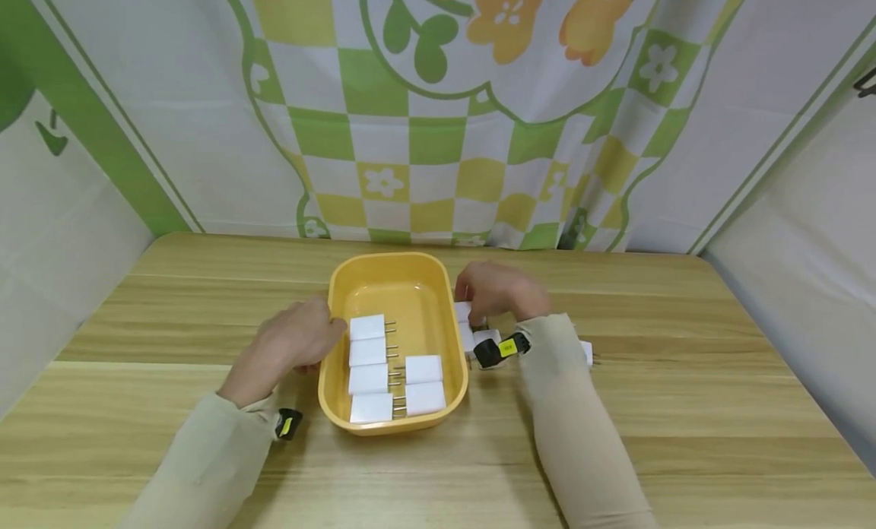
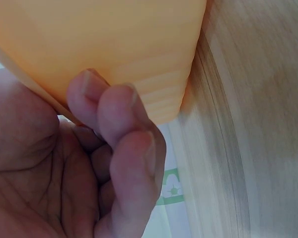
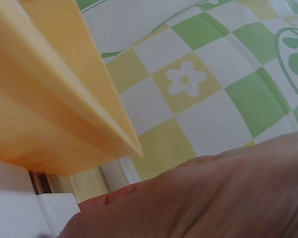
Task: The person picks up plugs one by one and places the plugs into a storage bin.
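Observation:
A yellow plastic tub (image 1: 393,430) holds several white plug-in chargers (image 1: 370,408), lying with metal prongs toward its middle. My left hand (image 1: 297,337) grips the tub's left rim; in the left wrist view the thumb lies over the rim (image 2: 49,101) and curled fingers (image 2: 121,109) press the outer wall. Just outside the right wall, my right hand (image 1: 503,288) reaches down with bent fingers and holds a white charger (image 3: 58,210) among a small group of them. In the right wrist view the fingertips are mostly hidden, as is part of that charger.
Another white charger (image 1: 587,353) lies right of my right forearm, partly covered by the sleeve. The wooden table (image 1: 684,377) runs back to a checked, flowered curtain (image 1: 438,149). Black wrist straps (image 1: 503,350) sit on both arms.

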